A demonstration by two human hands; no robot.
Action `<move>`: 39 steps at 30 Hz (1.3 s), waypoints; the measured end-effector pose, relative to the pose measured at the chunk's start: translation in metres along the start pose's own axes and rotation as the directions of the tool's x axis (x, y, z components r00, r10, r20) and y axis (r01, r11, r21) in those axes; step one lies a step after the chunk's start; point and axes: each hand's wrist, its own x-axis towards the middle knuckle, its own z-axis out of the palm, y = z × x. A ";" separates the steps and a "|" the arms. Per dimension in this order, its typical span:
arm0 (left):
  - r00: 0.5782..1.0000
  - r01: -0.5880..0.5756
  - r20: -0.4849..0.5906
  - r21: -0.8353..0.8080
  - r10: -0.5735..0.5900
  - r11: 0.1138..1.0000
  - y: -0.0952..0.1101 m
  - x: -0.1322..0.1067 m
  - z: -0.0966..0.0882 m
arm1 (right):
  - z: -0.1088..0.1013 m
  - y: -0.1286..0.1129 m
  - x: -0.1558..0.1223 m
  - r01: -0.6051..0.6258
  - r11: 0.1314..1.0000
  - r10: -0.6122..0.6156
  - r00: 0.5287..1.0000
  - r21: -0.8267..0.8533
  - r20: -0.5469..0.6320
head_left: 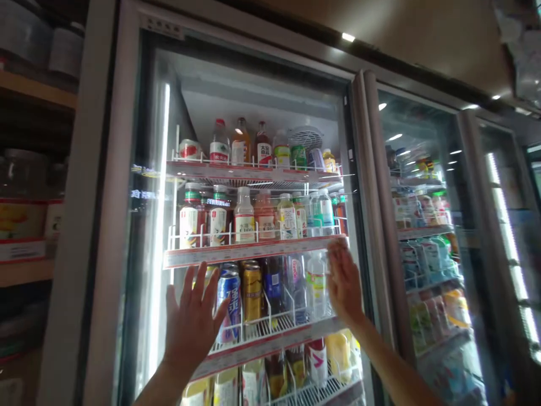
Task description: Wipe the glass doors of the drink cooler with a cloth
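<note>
My left hand (192, 324) is raised with its fingers spread and holds nothing. It appears in front of the lower shelves, nearest to a blue can (229, 304) and a gold can (252, 293). On the other side, my right hand (345, 282) is also raised, fingers stretched out and slightly blurred, with nothing seen in it. A clear bottle (316, 285) with a green and white label stands beside it in view. Both hands are before a drinks fridge (363, 169), whose glass carries reflections. Whether either hand touches the glass I cannot tell.
Several bottles stand on the middle shelf (253, 251) and more on the top shelf (253, 172). More drinks fill the lower shelf (274, 341) and below. Another glass-fronted fridge (422, 225) adjoins at right. Jars (23, 192) occupy wooden shelving at left.
</note>
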 end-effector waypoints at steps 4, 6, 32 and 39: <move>0.999 0.029 0.019 0.021 -0.029 0.999 0.008 -0.014 0.001 | 0.000 0.013 -0.011 -0.119 0.993 0.120 0.991 0.021 -0.058; 0.999 0.046 0.015 0.032 -0.047 0.998 0.014 -0.020 0.002 | 0.000 -0.010 -0.036 0.011 0.996 -0.018 0.997 0.085 0.078; 0.918 -0.014 0.385 0.265 -0.092 0.964 0.036 -0.178 -0.040 | 0.016 -0.055 -0.032 0.433 0.841 -0.502 0.849 0.325 0.166; 0.885 -0.047 0.455 0.298 -0.099 0.953 0.023 -0.259 -0.065 | -0.006 -0.092 -0.176 0.713 0.486 -0.862 0.486 0.506 0.144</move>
